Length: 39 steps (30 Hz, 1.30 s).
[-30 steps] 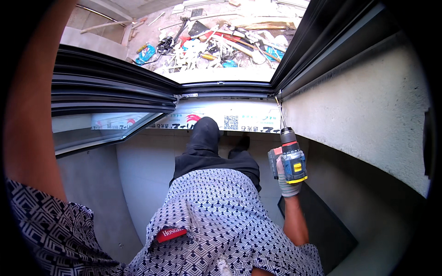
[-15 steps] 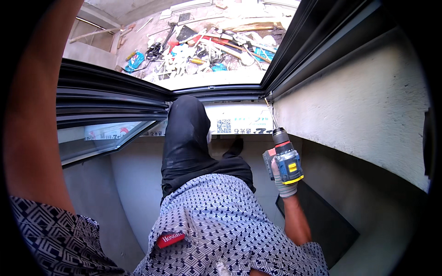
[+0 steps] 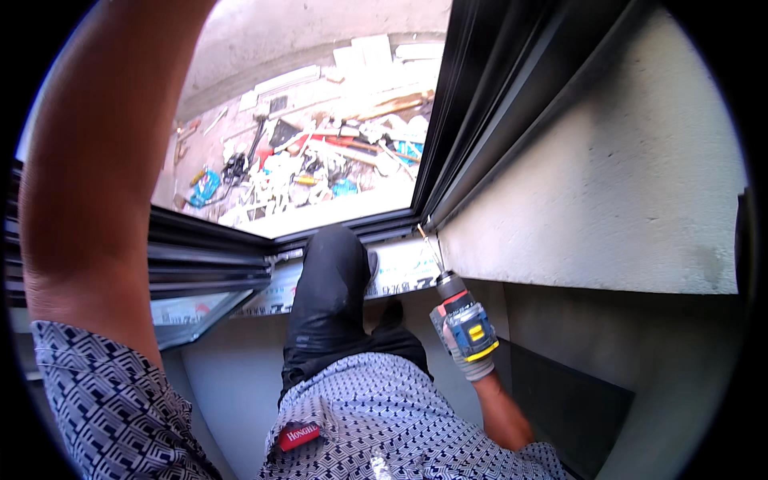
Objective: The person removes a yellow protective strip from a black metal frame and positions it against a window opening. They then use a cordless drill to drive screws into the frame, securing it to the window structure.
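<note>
The right hand (image 3: 474, 362), gloved in grey, is wrapping fully closed around the grip of a blue and yellow cordless drill (image 3: 462, 324) at the lower centre of the frame. Compared with 1 second ago, the drill is now tilting up and to the left, and its long bit (image 3: 429, 246) is reaching the corner where the dark window frame (image 3: 448, 136) meets the pale sill strip (image 3: 400, 272); earlier the tool was being held upright and clear of the frame. Judging from that, the tip is being lined up at the frame's lower corner, though whether it is touching cannot be told.

The left arm (image 3: 104, 168) is rising along the left side of the frame and running out past the top edge, so the left hand is not showing and its grip cannot be judged. The view itself is now tipping further out through the opening than before.

1 knee in dark trousers (image 3: 324, 304) is pressing up against the sill in the centre. A rough plastered wall (image 3: 608, 192) is filling the right of the frame, with a dark panel (image 3: 576, 400) below it. Through the opening at the upper centre, a concrete ground (image 3: 320, 48) far below is lying scattered with boards, tools and debris (image 3: 320, 160).
</note>
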{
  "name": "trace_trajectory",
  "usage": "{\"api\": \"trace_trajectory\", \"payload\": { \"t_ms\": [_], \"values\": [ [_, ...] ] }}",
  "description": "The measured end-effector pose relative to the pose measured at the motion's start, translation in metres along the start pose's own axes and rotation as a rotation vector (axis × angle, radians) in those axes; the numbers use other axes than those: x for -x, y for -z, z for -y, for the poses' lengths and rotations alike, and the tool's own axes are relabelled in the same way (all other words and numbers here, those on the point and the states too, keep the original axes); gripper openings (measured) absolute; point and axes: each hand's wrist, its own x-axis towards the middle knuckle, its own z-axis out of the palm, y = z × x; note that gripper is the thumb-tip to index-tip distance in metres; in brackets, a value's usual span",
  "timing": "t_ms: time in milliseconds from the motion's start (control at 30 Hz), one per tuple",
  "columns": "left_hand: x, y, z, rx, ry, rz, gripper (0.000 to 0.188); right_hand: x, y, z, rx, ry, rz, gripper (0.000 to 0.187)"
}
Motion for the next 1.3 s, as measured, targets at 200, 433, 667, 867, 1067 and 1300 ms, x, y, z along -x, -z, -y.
{"api": "trace_trajectory", "payload": {
  "t_ms": [200,433,667,867,1067,1300],
  "values": [
    [-0.023,0.009,-0.018,-0.003,-0.037,0.058,0.074,0.012,-0.021,-0.015,-0.045,-0.02,0.045,0.029],
    [-0.035,-0.003,-0.03,0.142,-0.164,0.19,0.078,0.01,-0.017,-0.015,-0.246,-0.057,0.024,0.026],
    [-0.014,-0.006,-0.068,0.131,-0.196,0.265,0.078,0.018,-0.056,-0.031,-0.238,0.034,-0.07,0.027],
    [0.004,-0.053,-0.061,-0.056,-0.423,0.092,0.069,0.007,-0.067,-0.04,-0.101,0.185,-0.226,0.022],
    [0.028,-0.101,-0.079,0.058,-0.492,0.08,0.064,0.009,-0.107,-0.066,-0.098,0.246,-0.216,0.023],
    [0.042,-0.148,-0.11,0.555,-0.521,0.399,0.03,-0.004,-0.069,-0.048,0.0,0.308,-0.18,0.028]
  ]
}}
